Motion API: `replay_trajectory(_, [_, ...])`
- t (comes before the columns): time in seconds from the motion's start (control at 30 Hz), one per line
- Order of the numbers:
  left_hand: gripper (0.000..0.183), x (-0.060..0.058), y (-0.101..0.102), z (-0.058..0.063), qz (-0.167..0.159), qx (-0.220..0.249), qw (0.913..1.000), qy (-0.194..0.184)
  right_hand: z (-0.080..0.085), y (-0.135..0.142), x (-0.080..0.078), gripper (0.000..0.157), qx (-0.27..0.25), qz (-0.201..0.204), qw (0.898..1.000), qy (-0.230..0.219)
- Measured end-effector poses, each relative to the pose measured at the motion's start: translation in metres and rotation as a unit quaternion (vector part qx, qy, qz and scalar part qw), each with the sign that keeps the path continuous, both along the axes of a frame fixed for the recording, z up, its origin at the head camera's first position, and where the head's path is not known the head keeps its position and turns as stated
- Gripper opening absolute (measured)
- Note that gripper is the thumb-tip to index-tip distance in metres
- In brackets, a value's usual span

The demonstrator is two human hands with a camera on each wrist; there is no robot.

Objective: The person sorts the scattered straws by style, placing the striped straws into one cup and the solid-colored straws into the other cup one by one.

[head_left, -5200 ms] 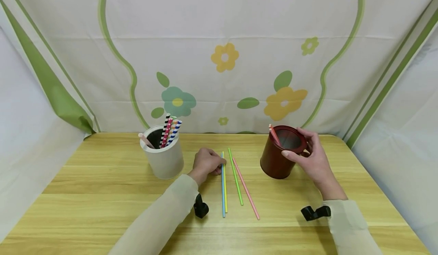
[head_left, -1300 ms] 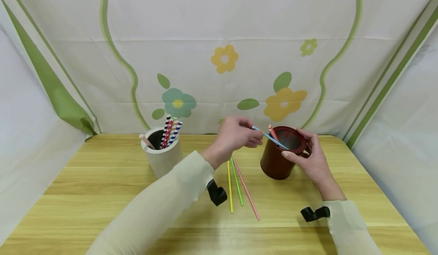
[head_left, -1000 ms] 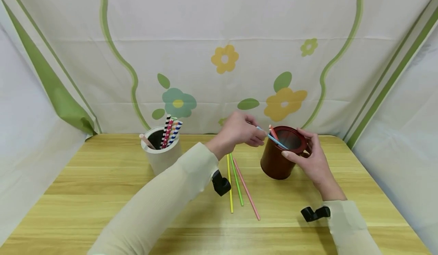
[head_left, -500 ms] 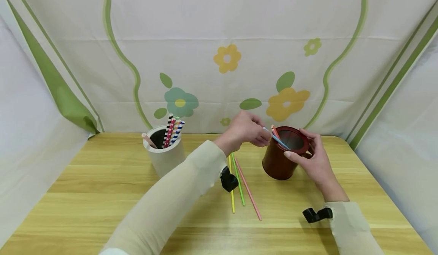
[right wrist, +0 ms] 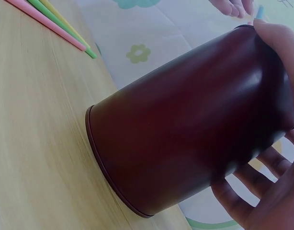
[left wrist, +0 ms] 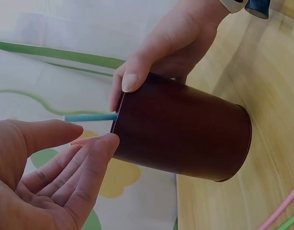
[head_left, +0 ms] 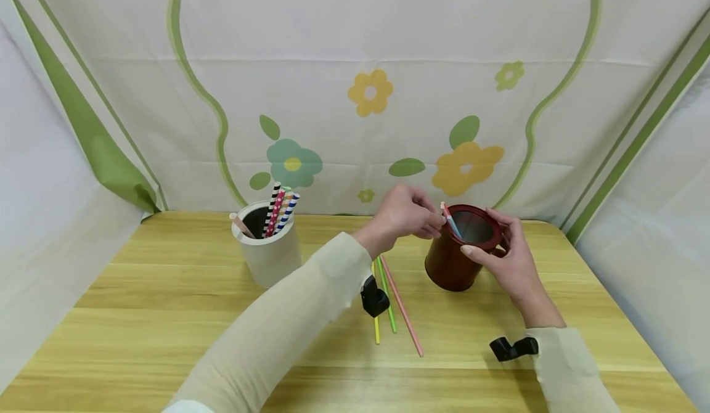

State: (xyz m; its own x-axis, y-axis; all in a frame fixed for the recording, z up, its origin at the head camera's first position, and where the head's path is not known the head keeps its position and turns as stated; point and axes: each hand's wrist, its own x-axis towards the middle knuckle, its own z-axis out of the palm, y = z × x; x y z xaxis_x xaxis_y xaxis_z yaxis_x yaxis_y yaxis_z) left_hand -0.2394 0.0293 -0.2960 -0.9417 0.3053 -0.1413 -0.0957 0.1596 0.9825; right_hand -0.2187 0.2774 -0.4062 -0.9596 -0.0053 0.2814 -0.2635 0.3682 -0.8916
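Observation:
My right hand (head_left: 513, 265) holds a dark red mug (head_left: 450, 265) at its handle side, thumb on the rim. In the right wrist view its fingers curl behind the mug (right wrist: 185, 124). A blue straw (left wrist: 92, 117) leans inside the mug, its end sticking out past the rim. Orange-red straws (head_left: 444, 208) stand beside it, partly hidden. My left hand (head_left: 402, 216) is at the rim's left side. In the left wrist view, its thumb and fingers are spread apart with nothing pinched between them, close to the blue straw's end.
Yellow (head_left: 377, 333), green (head_left: 391, 317) and pink (head_left: 407, 320) straws lie on the wooden table (head_left: 166, 339), partly under the left forearm. A white container (head_left: 269, 262) with several patterned paper straws (head_left: 280, 212) stands at the left. A flowered cloth (head_left: 333, 31) hangs behind.
The left hand picked the blue straw off the table, carried it right, lowered it into the mug and let go. The yellow straw shifted slightly right. The right hand kept its hold on the mug.

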Motion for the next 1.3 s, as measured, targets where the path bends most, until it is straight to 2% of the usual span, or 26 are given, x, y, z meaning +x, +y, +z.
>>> replay_trajectory(0.27, [0.003, 0.005, -0.009, -0.004, -0.012, 0.010, 0.9997, -0.016, 0.001, -0.001, 0.001, 0.085, 0.007, -0.005, 1.000, -0.001])
replay_trajectory(0.5, [0.007, 0.018, -0.024, -0.015, -0.036, 0.025, 0.9986, -0.031, -0.003, -0.005, -0.002, 0.083, 0.009, -0.002, 1.000, -0.007])
replay_trajectory(0.67, [0.005, 0.027, -0.031, -0.024, -0.039, 0.036, 0.9980, -0.035, -0.004, -0.004, -0.001, 0.084, 0.010, -0.002, 1.000, -0.012])
replay_trajectory(0.83, [0.004, 0.031, -0.042, -0.039, -0.028, 0.029, 0.9986, -0.033, -0.002, -0.004, -0.002, 0.083, 0.012, -0.004, 1.000, -0.009])
replay_trajectory(1.03, [0.009, 0.032, -0.059, -0.059, 0.005, 0.009, 0.9995, -0.029, -0.001, -0.004, -0.002, 0.084, 0.012, 0.000, 1.000, -0.012])
replay_trajectory(1.3, [0.009, 0.032, -0.072, -0.080, 0.034, 0.010, 0.9988, -0.034, 0.000, -0.002, 0.000, 0.084, 0.011, -0.001, 1.000, -0.013])
